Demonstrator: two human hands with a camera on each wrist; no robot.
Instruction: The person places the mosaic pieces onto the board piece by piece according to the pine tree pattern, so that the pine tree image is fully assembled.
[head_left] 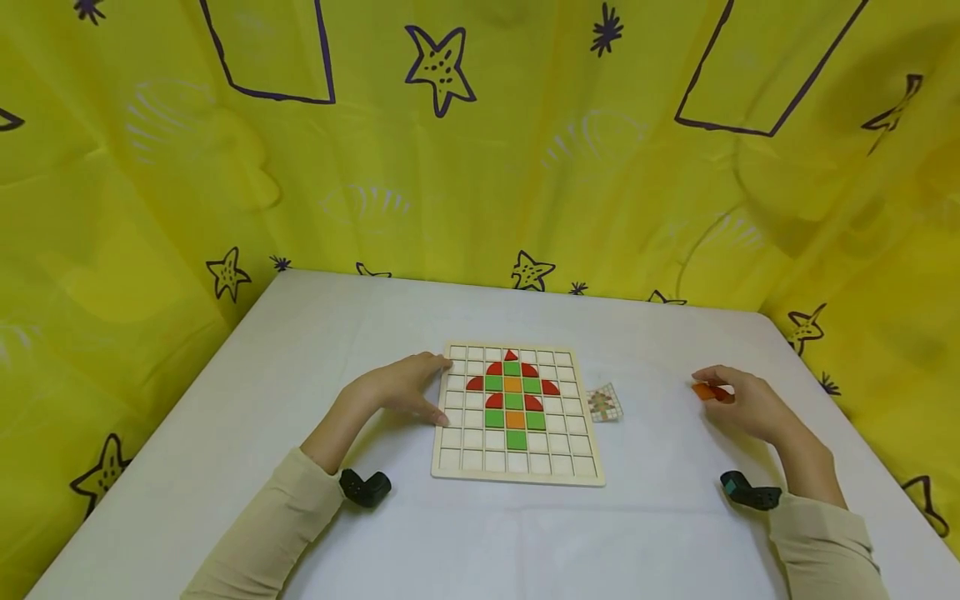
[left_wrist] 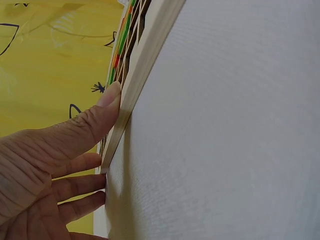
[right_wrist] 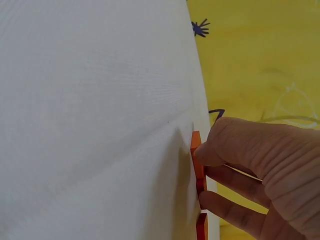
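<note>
A square wooden grid board lies on the table, with red, green and orange tiles forming a tree-like shape in its middle columns. My left hand rests along its left edge, fingers and thumb spread apart. In the left wrist view the thumb lies against the board's rim, with other fingertips right at the side. Off to the right, my right hand pinches an orange tile between thumb and fingers. Red pieces show close below it in the right wrist view.
A small pattern card with a tree-like picture sits at the board's right side. White cloth covers the table. A yellow curtain with drawn stars stands behind and at both sides. Each wrist wears a black device.
</note>
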